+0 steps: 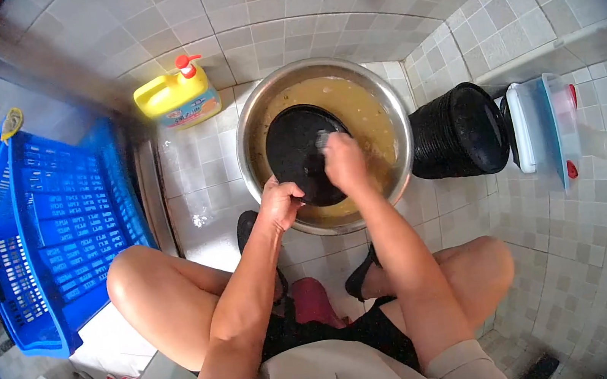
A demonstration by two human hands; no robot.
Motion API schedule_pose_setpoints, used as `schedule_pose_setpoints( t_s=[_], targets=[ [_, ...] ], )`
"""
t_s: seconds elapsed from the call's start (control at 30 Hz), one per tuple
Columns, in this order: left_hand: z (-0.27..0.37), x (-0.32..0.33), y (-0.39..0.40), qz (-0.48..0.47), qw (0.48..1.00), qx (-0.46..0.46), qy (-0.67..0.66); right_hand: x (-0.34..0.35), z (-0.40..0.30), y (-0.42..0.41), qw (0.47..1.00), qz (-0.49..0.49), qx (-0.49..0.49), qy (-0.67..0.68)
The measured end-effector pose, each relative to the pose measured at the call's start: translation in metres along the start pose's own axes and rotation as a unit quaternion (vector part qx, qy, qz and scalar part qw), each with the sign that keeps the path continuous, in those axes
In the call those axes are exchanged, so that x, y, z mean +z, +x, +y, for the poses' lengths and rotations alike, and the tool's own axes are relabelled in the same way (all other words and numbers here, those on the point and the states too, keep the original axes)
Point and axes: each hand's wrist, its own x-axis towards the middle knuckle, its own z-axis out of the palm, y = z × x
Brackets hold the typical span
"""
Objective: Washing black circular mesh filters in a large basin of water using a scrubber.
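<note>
A wide stainless steel basin [251,139] on the tiled floor holds cloudy yellow-brown water [367,106]. Over that water a round black plate [297,138] is tilted, its near rim gripped by my left hand [280,201] with the thumb on top. My right hand [345,164] is closed on a small greyish scrubber [322,140] that rests against the plate's face. The fingers hide most of the scrubber, so its material is hard to tell. Beside the basin, on the right, a stack of black plates [457,132] lies on its side.
Behind the basin at left stands a yellow detergent jug [177,100] with a red pump. A blue plastic crate [77,219] is at far left. Past the stack, lidded plastic containers [540,129] lean near the right wall. Tiled walls [318,38] enclose the back and right.
</note>
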Motion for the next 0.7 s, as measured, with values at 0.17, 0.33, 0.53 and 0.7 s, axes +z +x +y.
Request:
schedule_pose_setpoints(
  t_s=[0.17, 0.33, 0.53, 0.7],
  targets=[
    [-0.002, -0.021, 0.013, -0.029, 0.999, 0.002, 0.04, 0.011, -0.035, -0.015, 0.98, -0.119, -0.062, 0.149],
    [-0.021, -0.01, 0.022, -0.045, 0.998, -0.008, 0.042, 0.014, 0.019, 0.012, 1.0, -0.016, -0.002, 0.021],
    [-0.021, -0.022, 0.048, 0.023, 0.998, -0.022, 0.05, 0.016, 0.03, 0.002, 0.972, -0.104, 0.209, -0.038],
    [-0.029, -0.037, 0.088, 0.018, 0.998, -0.06, -0.01, 0.036, 0.051, -0.008, 0.968, -0.075, 0.236, 0.03]
  ],
)
